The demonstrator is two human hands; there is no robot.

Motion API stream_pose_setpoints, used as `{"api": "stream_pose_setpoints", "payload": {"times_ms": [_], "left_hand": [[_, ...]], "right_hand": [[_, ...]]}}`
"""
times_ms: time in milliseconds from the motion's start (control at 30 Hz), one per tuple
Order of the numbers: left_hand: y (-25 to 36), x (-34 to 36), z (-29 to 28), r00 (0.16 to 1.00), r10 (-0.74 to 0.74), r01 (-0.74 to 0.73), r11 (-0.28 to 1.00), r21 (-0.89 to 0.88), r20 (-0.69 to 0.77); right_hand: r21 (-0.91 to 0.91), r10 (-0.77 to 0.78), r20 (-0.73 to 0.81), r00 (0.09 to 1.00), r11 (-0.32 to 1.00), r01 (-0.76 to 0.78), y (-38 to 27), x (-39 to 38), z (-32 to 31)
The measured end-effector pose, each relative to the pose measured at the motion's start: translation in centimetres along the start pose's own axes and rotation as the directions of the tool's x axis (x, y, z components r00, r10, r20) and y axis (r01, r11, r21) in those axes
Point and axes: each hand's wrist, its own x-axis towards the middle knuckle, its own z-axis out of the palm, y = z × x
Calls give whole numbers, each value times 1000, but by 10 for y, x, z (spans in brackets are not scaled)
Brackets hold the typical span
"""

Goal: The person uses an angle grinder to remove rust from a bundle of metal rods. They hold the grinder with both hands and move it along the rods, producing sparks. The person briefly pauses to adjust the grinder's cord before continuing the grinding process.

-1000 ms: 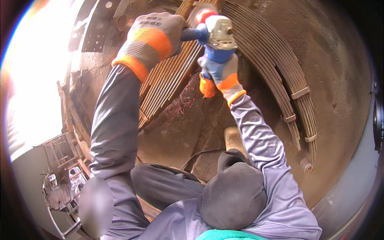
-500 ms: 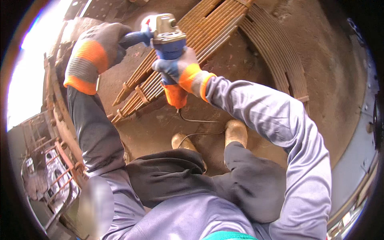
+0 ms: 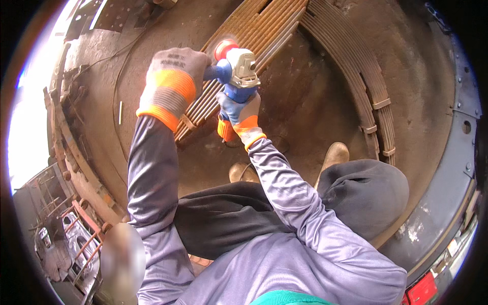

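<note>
My left hand, in a grey and orange glove, is closed round the blue side handle of an angle grinder. My gloved right hand grips the grinder's blue body, whose orange end shows below it. The grinder's red round head, slightly blurred, sits over a stack of rusty leaf springs, with long bars lying diagonally. Whether it touches the bars I cannot tell.
A second curved spring stack lies at right, beside a grey metal beam. Rusty metal bars and scrap are at left. My boots rest on the dirty floor; a cable runs across it.
The grinder and both hands first swung left and toward me, then moved a little back right, the red head now over the spring bars. My legs and boots have shifted.
</note>
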Motion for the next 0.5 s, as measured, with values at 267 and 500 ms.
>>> {"api": "stream_pose_setpoints", "payload": {"times_ms": [267, 500], "left_hand": [[37, -30, 16, 992, -106, 107, 994, -5, 73], [56, -24, 23, 968, -166, 171, 985, -14, 188]], "right_hand": [[238, 188, -5, 982, 954, -182, 45, -36, -10], [78, 201, 32, 979, 976, -203, 50, -39, -32]]}}
